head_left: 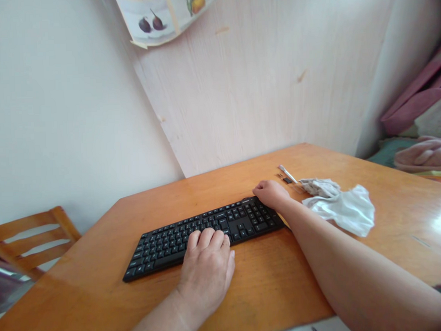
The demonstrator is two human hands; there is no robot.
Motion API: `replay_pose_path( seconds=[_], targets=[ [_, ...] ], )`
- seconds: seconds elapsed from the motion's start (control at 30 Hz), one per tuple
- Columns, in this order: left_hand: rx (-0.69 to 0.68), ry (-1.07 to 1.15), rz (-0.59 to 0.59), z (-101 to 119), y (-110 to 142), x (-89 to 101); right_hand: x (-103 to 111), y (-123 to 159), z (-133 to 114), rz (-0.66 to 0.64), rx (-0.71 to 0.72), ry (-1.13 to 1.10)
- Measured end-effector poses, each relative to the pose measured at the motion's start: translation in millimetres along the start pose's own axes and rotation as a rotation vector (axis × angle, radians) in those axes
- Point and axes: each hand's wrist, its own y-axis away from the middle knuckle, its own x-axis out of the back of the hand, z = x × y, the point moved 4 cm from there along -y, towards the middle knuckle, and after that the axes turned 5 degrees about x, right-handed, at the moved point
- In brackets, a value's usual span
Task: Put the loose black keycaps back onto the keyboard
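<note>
A black keyboard (pixel 208 228) lies at a slant on the wooden table. My left hand (pixel 207 267) rests at its front edge, fingers together and bent over the lower keys, gripping the edge. At the far right corner of the keyboard is my right hand (pixel 272 193), its fingers drawn together in a pinch. Whatever it may hold is hidden behind the hand. A bit of dark cable shows by the back edge, and another by the right side under my forearm.
Right of my right hand lie a crumpled grey cloth (pixel 320 187) and a white cloth (pixel 347 209). Behind them are a white stick-like tool (pixel 288 174) and a small black piece (pixel 287 180). A wooden chair (pixel 31 239) stands left of the table (pixel 153 206); a wall rises behind.
</note>
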Motion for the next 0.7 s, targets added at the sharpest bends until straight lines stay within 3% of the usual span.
replay_pose_path(
  seconds=[0.2, 0.37, 0.53, 0.7],
  targets=[
    [0.06, 0.054, 0.065, -4, 2, -2.7, 5, 4, -6, 0.052, 0.03, 0.03],
    [0.095, 0.069, 0.199, -21, 3, 2.8, 19, 14, -18, 0.153, 0.057, 0.061],
    [0.194, 0.114, 0.346, -65, 6, 8.8, 31, 29, -26, 0.302, 0.14, 0.013],
    [0.397, 0.188, 0.381, -126, 20, -6.7, 53, 37, -29, 0.545, 0.194, -0.148]
  ],
)
